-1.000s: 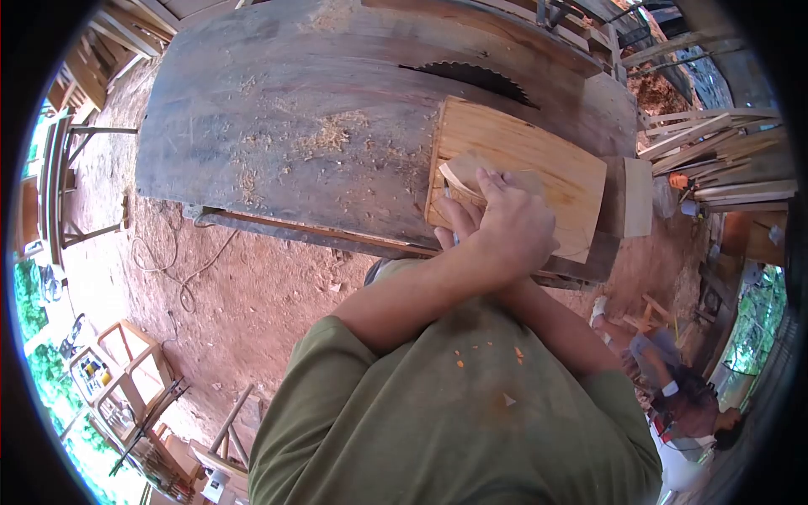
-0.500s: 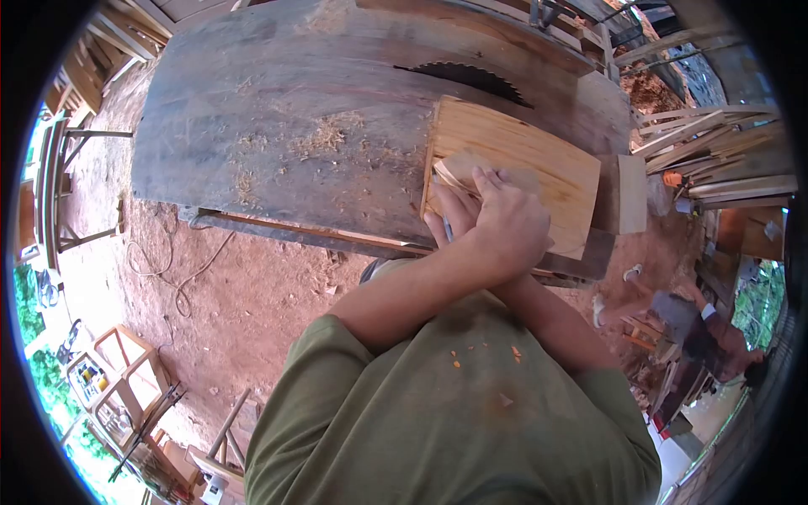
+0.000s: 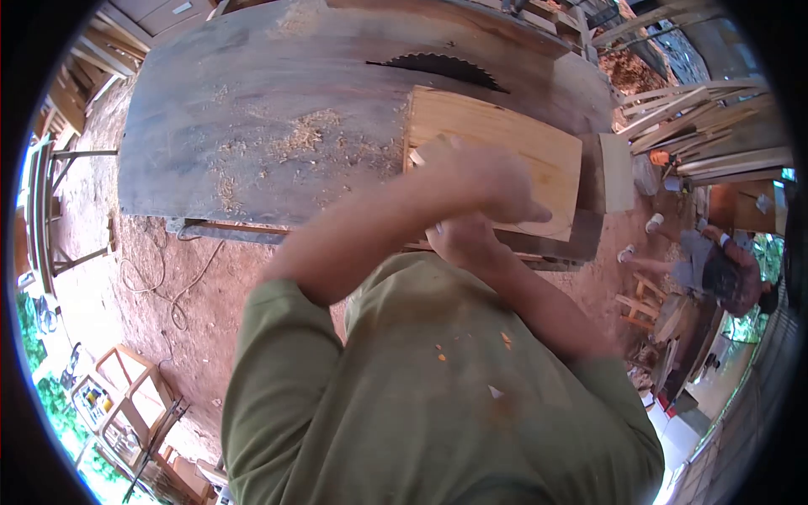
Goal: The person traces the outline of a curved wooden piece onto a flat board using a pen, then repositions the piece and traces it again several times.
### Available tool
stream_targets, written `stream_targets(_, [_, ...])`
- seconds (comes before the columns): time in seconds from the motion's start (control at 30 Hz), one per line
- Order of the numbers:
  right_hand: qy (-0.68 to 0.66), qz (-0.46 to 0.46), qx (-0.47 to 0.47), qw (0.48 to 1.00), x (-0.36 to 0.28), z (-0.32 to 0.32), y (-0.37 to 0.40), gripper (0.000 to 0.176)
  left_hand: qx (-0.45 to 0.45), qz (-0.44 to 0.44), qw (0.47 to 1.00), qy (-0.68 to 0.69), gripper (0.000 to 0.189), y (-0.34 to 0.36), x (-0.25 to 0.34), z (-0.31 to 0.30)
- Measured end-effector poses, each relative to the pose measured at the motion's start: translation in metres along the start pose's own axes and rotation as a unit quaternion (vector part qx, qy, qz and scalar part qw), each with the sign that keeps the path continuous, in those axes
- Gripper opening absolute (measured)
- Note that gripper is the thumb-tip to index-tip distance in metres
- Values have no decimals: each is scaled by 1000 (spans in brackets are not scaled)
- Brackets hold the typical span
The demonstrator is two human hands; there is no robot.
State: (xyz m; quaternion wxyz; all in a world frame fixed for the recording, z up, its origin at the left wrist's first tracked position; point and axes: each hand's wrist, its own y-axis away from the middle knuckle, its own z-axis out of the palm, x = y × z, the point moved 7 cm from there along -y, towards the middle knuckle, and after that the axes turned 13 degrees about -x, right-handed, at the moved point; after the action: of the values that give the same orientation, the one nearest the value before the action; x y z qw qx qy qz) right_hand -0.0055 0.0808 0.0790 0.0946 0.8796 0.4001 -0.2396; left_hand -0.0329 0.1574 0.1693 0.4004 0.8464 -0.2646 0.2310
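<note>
My forearms cross over the near edge of a wooden board (image 3: 539,160), which lies on the saw table (image 3: 194,143). My left hand (image 3: 497,181) is over the board, smeared by motion, with one digit pointing right; its grip cannot be made out. A pale, thin wooden piece (image 3: 431,151) shows beside it at the board's left end. Under my left forearm, my right hand (image 3: 461,240) is at the board's near edge with its fingers curled. A small light spot shows at those fingers, too small to name. The left arm partly hides that hand.
A toothed circular saw blade (image 3: 442,69) rises through the table beyond the board. Sawdust and shavings (image 3: 307,130) lie to the left. A wood block (image 3: 619,172) is at the right end. Another person (image 3: 724,261) is at the far right, near stacked timber strips (image 3: 699,126).
My left hand has lifted and shifted left, now blurred. My right hand has drawn back toward my body, to the board's near edge. The view has shifted slightly.
</note>
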Motion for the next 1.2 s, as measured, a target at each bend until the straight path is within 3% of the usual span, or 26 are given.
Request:
stream_targets(0.03, [-64,59,-65,994,-5,-13,0,35,-47,0,999,-1,81,0,-1,-7])
stream_targets(0.07, [-63,63,-66,994,-7,-18,4,35,-95,1,995,-3,88,-1,-3,-8])
stream_targets(0.13, [-123,56,-39,990,-3,-29,12,35,-108,4,994,-29,92,-8,-6,-13])
stream_targets(0.3, [-128,32,-8,991,-8,-30,1,35,-135,9,987,-82,99,-10,1,-15])
stream_targets(0.37, [-150,53,-36,987,-5,-20,-6,34,-153,-36,985,-75,100,-13,-1,-14])
stream_targets(0.47, [-158,49,-12,986,2,-22,3,32,-130,0,990,-63,101,-17,-7,-12])
stream_targets(0.57, [-167,85,-44,981,16,-32,26,35,-125,-5,991,-53,101,-8,-8,-16])
stream_targets(0.77, [-182,63,-16,981,20,-35,29,33,-120,-11,992,-48,98,-10,-6,-17])
stream_targets(0.9, [-234,82,1,969,25,-23,24,34,-169,-25,984,-46,97,-16,-6,-14])
stream_targets(1.0, [-160,51,77,983,29,-40,37,26,-158,-20,987,-36,99,-17,-11,-12])
stream_targets(1.07, [-251,116,17,961,48,-49,50,18,-129,-11,990,-49,99,-9,-6,-19])
stream_targets(1.2, [-265,216,-47,939,63,-58,59,15,-119,-11,992,-43,100,-13,-8,-18])
